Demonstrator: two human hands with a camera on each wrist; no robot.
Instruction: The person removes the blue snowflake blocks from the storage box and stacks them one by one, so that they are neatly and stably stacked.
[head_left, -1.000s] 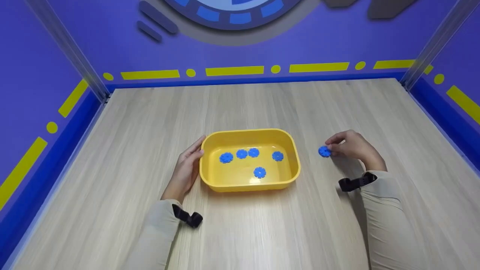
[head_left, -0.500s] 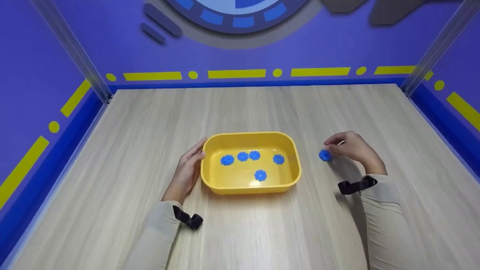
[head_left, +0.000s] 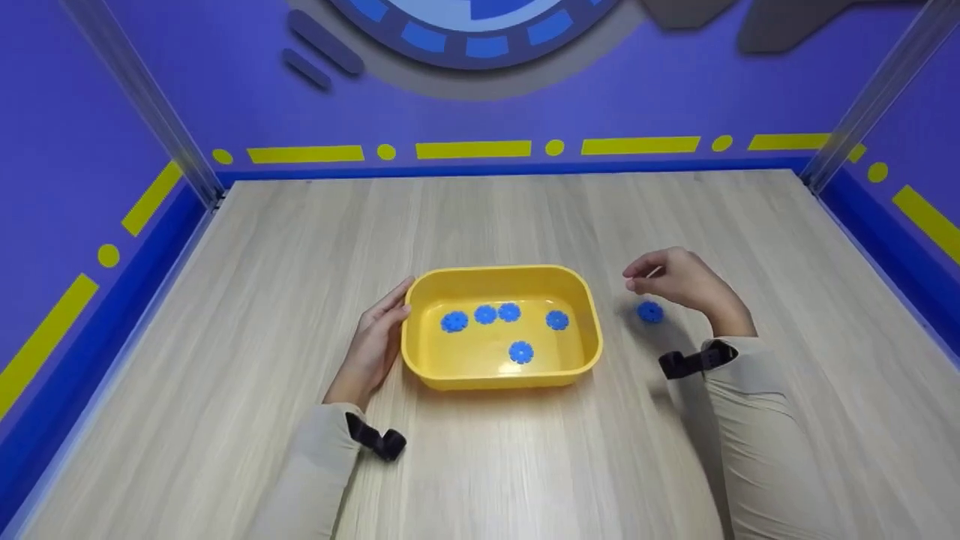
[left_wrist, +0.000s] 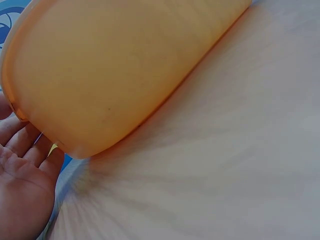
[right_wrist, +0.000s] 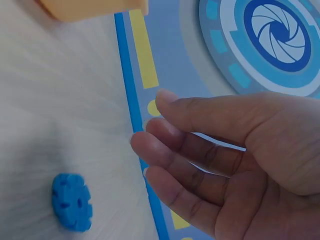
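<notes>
A yellow plastic tub [head_left: 495, 381] stands on the table with several blue notched toy discs, such as the one at its front [head_left: 521, 352], lying flat inside. My left hand [head_left: 369, 346] grips the tub's left side, thumb at the rim and fingers along the outer wall. To the tub's right, one blue notched disc [head_left: 650, 312] lies on the table; the right wrist view shows this disc [right_wrist: 72, 202] with slots around its edge. Just above and beyond it, my right hand [head_left: 682, 283] hovers with loosely bent fingers, thumb and fingertips apart, holding nothing.
The pale wood-grain table [head_left: 495, 465] is bounded by a blue-purple back wall [head_left: 480, 112] and side walls with yellow markings. Black wrist cameras sit on both sleeves, the left camera [head_left: 379, 437] and the right camera [head_left: 694, 361].
My right hand has let go of the blue disc, leaving it on the table, and moved up and slightly left. My left hand and the tub stay put; the head view shifted slightly.
</notes>
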